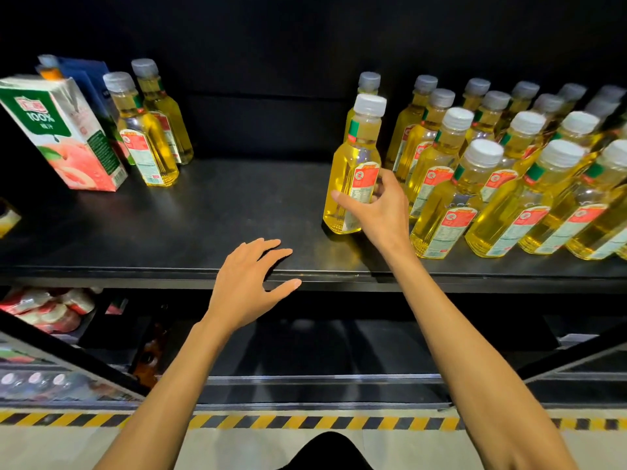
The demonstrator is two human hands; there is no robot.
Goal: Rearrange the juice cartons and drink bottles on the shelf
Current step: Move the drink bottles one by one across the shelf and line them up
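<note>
Head view showed the right hand (380,205) gripping one drink bottle (353,171) round its labelled body, fingers and thumb curled on it. The bottle stood at the left edge of the massed bottles (509,184) on the shelf (203,212); whether its base was touching could not be told. The left hand (251,283) hovered over the shelf's front edge, fingers spread, holding nothing. Two bottles (146,137) stood just beside the peach juice carton (64,134), well apart from the rest. Judged partly done, with most bottles unsorted.
</note>
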